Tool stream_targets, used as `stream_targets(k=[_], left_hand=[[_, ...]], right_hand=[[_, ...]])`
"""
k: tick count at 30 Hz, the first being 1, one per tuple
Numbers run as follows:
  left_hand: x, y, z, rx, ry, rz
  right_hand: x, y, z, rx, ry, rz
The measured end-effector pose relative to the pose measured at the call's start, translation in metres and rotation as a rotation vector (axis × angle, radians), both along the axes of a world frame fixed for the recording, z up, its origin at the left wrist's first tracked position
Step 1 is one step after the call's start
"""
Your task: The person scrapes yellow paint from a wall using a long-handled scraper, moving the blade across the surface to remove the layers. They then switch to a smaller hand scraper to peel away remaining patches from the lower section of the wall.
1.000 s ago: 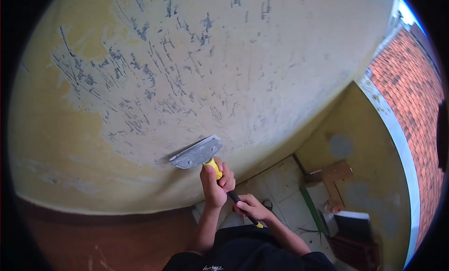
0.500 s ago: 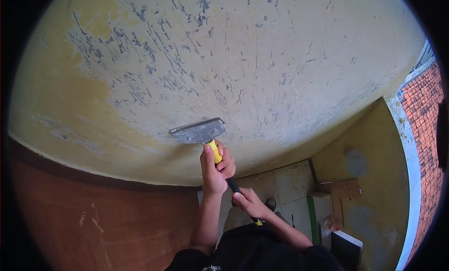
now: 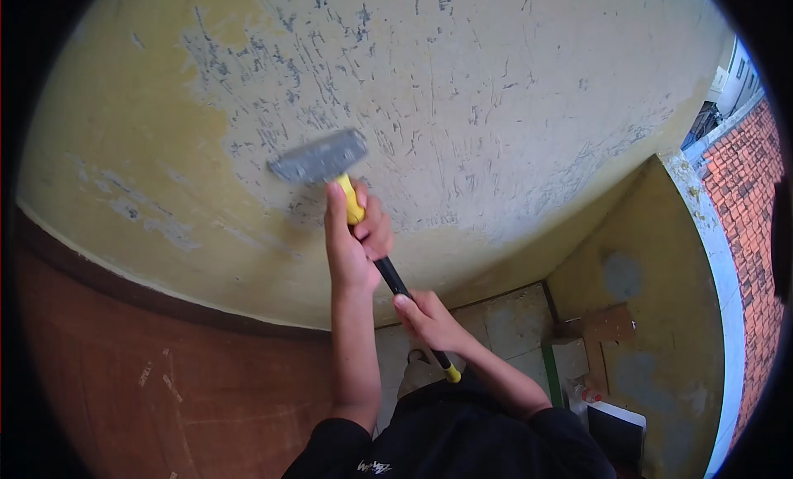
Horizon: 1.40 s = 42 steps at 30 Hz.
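A long-handled scraper with a wide grey blade (image 3: 320, 158) is held up at the yellowish wall (image 3: 446, 107), whose paint is scratched and patchy. Whether the blade touches the wall I cannot tell. Around the yellow neck and upper part of the black handle, the fingers of my left hand (image 3: 355, 235) are wrapped, thumb along the neck. Lower down, my right hand (image 3: 431, 320) grips the handle above its yellow end.
A reddish-brown surface (image 3: 206, 388) fills the lower left. At the lower right are a cardboard piece (image 3: 607, 324), a bottle with a red cap (image 3: 590, 395) and a dark white-edged object (image 3: 615, 433). Orange roof tiles (image 3: 747, 190) lie beyond the low side wall.
The scraper and both hands have moved up and to the left in view, my left hand farther than my right. Both hands still grip the handle, and the view has shifted slightly.
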<state>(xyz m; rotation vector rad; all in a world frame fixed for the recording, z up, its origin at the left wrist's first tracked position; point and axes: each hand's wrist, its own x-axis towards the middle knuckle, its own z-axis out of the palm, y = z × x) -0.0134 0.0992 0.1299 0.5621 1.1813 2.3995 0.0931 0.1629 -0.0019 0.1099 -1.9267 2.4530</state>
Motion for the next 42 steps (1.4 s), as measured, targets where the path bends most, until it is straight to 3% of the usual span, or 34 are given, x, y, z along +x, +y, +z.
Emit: stream_targets(k=[5,9,15,42], left_hand=[[0.000,-0.004,0.019,-0.023,0.048,-0.002],[0.006,0.000,-0.011,-0.051,-0.020,-0.031],[0.014,0.004,-0.045,-0.135,-0.041,-0.002],[0.007,0.010,-0.033,-0.123,0.013,0.028]], right_hand=[[-0.005,0.001,0.016,-0.149,-0.011,0.134],[-0.001,0.007,-0.016,-0.405,-0.003,0.322],[0.005,-0.002,-0.057,-0.548,-0.090,0.377],[-0.007,0.015,-0.038,-0.433,-0.104,0.385]])
